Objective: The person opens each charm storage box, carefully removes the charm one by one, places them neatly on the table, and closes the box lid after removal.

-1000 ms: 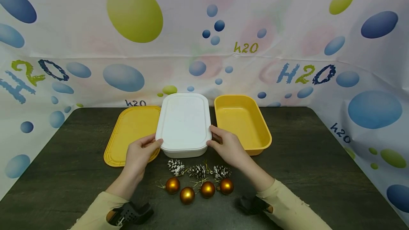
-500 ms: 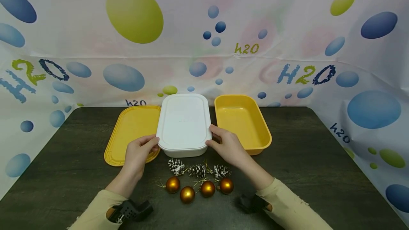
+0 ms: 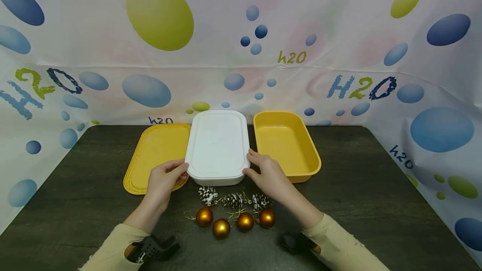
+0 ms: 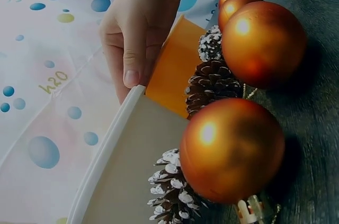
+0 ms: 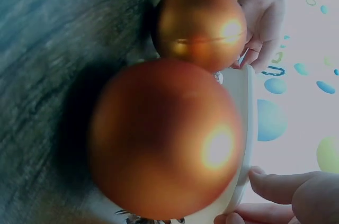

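A white lid (image 3: 217, 143) sits on a white plastic food container (image 3: 218, 182) at the back middle of the table. With thumb and fingers my left hand (image 3: 162, 179) pinches the lid's front left corner. My right hand (image 3: 269, 175) pinches its front right corner, the thumb at the front and the fingertips on the side rim. In the left wrist view the right hand (image 4: 137, 28) has its thumb on the lid's rim (image 4: 106, 150). Both hands (image 5: 296, 195) (image 5: 262, 23) show at the rim in the right wrist view.
To the left lies a flat yellow lid (image 3: 154, 154); to the right stands a yellow container (image 3: 282, 137) without a lid. In front are three snow-tipped pine cones (image 3: 232, 201) and several orange baubles (image 3: 221, 228). A patterned sheet (image 3: 241, 53) hangs behind the dark table (image 3: 376, 204).
The left thumb has drawn back slightly from the lid's top to its edge. The right fingers have shifted a little on the corner. The containers, pine cones and baubles stay where they were.
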`<state>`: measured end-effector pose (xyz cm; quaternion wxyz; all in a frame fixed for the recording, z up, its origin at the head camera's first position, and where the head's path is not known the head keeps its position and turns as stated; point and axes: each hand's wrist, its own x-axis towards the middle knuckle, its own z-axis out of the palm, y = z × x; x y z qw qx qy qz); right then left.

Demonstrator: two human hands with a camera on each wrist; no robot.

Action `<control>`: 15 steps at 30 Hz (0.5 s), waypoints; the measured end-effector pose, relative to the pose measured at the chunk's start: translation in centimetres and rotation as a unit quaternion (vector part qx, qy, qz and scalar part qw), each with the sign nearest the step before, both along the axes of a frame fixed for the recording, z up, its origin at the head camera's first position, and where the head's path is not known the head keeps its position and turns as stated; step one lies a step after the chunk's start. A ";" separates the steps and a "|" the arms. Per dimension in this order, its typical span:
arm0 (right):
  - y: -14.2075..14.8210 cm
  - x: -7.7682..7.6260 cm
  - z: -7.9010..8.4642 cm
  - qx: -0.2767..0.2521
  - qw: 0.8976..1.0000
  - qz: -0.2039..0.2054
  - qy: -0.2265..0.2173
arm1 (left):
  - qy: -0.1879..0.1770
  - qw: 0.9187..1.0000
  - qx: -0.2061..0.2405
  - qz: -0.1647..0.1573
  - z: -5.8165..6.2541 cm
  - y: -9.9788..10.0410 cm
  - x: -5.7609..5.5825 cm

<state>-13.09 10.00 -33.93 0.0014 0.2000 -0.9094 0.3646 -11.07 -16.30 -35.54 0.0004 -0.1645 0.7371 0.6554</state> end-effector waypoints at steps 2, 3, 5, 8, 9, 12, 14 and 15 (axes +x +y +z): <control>0.0 0.0 0.0 0.003 1.000 -0.001 0.002 | -0.003 1.000 0.000 0.000 -0.1 0.0 -0.1; 0.0 0.1 0.0 0.003 1.000 -0.001 0.002 | -0.004 1.000 0.000 0.000 -0.1 0.0 -0.1; 0.0 0.0 0.0 0.004 1.000 0.001 0.005 | -0.003 1.000 -0.001 -0.001 -0.1 0.0 -0.1; 0.0 0.0 -0.1 0.002 1.000 0.002 0.008 | -0.002 1.000 -0.002 -0.003 0.1 0.0 -0.1; 0.1 -0.1 -0.1 -0.001 1.000 0.002 0.008 | -0.002 1.000 -0.003 -0.004 0.1 0.0 -0.1; 0.2 0.0 -0.1 -0.010 1.000 0.001 0.009 | -0.003 1.000 -0.019 -0.012 0.3 -0.2 0.0; 0.3 0.0 -0.1 -0.018 1.000 0.001 0.009 | 0.001 0.999 -0.037 -0.017 0.4 -0.3 0.2; 0.4 0.0 -0.1 -0.023 1.000 0.000 0.007 | 0.004 0.999 -0.046 -0.019 0.5 -0.4 0.2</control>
